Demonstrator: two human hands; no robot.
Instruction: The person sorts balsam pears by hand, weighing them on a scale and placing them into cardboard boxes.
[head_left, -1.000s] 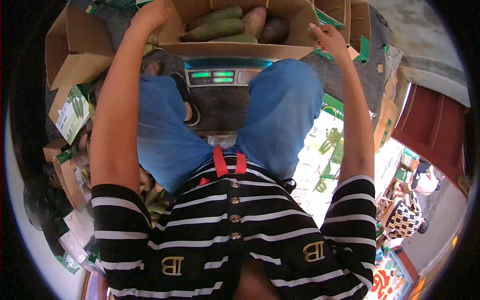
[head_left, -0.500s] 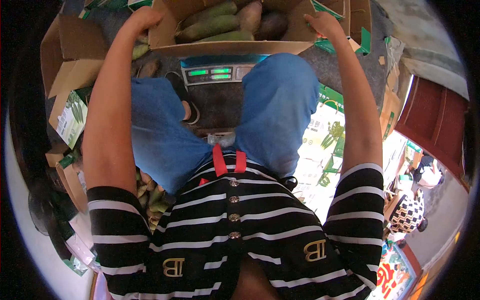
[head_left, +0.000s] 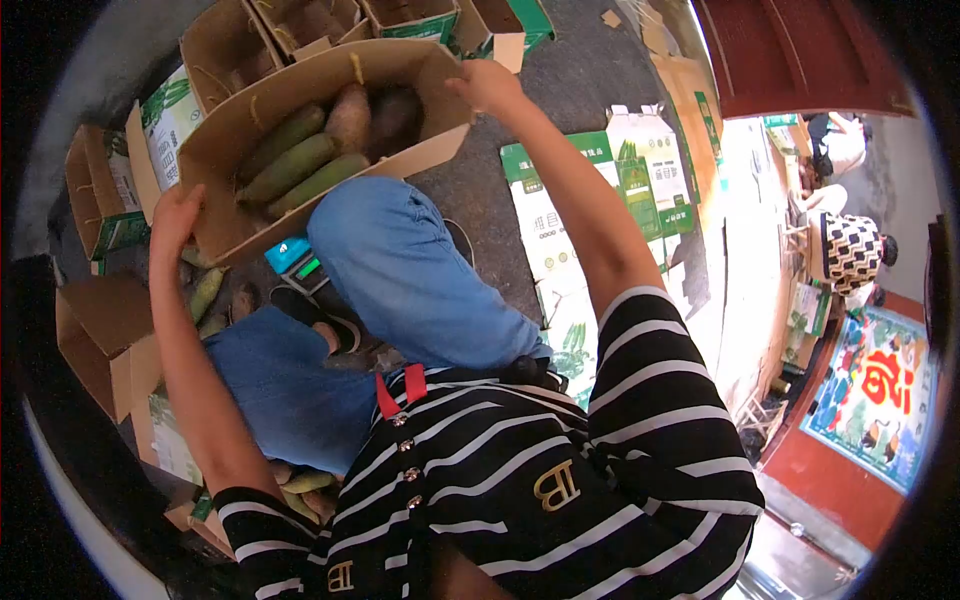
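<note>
An open cardboard box point(head_left: 425, 153) is gripped at both ends, tilted in view above my knees. Several long green radishes point(head_left: 290, 168) lie in it, beside a pinkish-brown one point(head_left: 349, 122) and a dark one in shadow. My left hand point(head_left: 178, 218) is closed on the box's near left end. At the opposite end, my right hand point(head_left: 490, 88) clasps the box's edge, its thumb over the rim. Just below the box, a digital scale point(head_left: 292, 256) with a blue top and a green display shows partly; my knee and the box hide the rest.
More open boxes point(head_left: 235, 50) stand in a row behind. On the left are a bare open box point(head_left: 105, 320) and loose radishes point(head_left: 208, 290). Flat printed cartons point(head_left: 545, 225) lie on the floor at right. Another person point(head_left: 850, 250) is farther right, near a red doorway.
My view has turned, and both hands have carried the box of radishes leftward, off from over the scale's middle. The box now appears slanted. More of the right side shows.
</note>
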